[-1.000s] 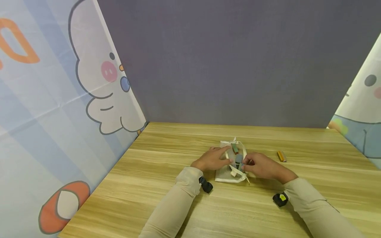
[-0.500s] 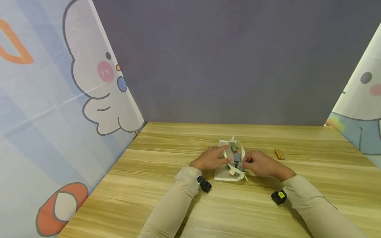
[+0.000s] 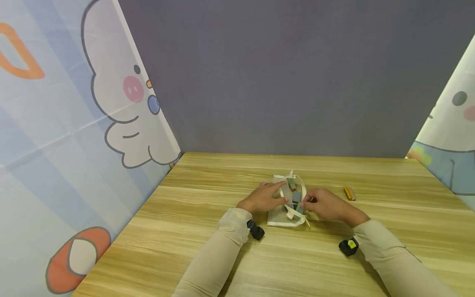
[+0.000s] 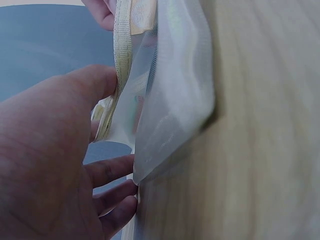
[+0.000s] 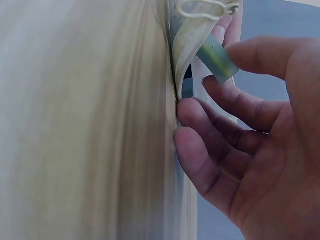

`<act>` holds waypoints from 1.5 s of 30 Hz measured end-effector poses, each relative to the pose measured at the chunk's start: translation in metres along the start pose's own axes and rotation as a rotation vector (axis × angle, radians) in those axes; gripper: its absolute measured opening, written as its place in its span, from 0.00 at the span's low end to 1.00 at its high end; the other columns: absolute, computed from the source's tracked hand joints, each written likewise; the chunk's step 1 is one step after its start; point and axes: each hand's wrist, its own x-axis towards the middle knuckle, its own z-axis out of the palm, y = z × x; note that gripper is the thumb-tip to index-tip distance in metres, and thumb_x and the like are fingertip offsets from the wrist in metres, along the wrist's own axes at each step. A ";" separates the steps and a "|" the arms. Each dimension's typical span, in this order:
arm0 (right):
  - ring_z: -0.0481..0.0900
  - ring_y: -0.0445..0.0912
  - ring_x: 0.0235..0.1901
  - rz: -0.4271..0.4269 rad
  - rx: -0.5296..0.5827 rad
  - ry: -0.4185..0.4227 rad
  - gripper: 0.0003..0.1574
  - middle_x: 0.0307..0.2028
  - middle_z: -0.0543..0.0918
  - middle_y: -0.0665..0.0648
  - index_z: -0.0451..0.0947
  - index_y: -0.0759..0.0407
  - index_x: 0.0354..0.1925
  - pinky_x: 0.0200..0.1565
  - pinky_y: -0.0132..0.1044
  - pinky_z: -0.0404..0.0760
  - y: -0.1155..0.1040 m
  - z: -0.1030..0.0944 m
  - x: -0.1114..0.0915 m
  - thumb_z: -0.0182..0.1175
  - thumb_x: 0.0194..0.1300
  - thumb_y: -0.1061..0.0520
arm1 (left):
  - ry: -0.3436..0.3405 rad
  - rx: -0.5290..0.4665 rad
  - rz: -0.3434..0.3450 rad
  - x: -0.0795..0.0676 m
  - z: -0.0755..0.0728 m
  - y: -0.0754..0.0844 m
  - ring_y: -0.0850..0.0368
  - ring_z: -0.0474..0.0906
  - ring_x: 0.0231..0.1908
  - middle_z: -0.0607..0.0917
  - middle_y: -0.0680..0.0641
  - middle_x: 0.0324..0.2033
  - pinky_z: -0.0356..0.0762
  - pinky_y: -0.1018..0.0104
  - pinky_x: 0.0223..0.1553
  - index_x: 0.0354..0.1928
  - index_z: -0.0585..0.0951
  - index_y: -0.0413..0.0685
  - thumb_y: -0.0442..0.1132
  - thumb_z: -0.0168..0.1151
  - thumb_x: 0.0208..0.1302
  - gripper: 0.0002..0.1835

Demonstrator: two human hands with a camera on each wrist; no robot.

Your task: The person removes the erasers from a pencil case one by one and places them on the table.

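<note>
Behind the wood-grained counter (image 3: 193, 198) rises a dark grey panel (image 3: 282, 74). Left of the counter hangs a pale striped cloth (image 3: 33, 144) printed with a white, pink-snouted cartoon figure (image 3: 111, 82); to its right, another printed cloth (image 3: 460, 173).

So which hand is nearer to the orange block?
Right: the right hand is at the right of the pouch, left of the orange block; the left hand is farther off, at the pouch's left.

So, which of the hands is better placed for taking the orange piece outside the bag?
Probably the right hand: nearer the orange piece, on its side of the bag. It should first release the greenish block it pinches. The left hand touches the bag's edge.
</note>
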 end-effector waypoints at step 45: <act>0.77 0.47 0.25 0.053 0.115 0.091 0.12 0.29 0.80 0.57 0.81 0.58 0.37 0.27 0.39 0.77 0.000 -0.003 0.000 0.59 0.73 0.52 | 0.004 -0.003 0.001 0.004 0.003 -0.004 0.51 0.57 0.73 0.64 0.56 0.73 0.63 0.49 0.68 0.79 0.55 0.66 0.64 0.50 0.74 0.37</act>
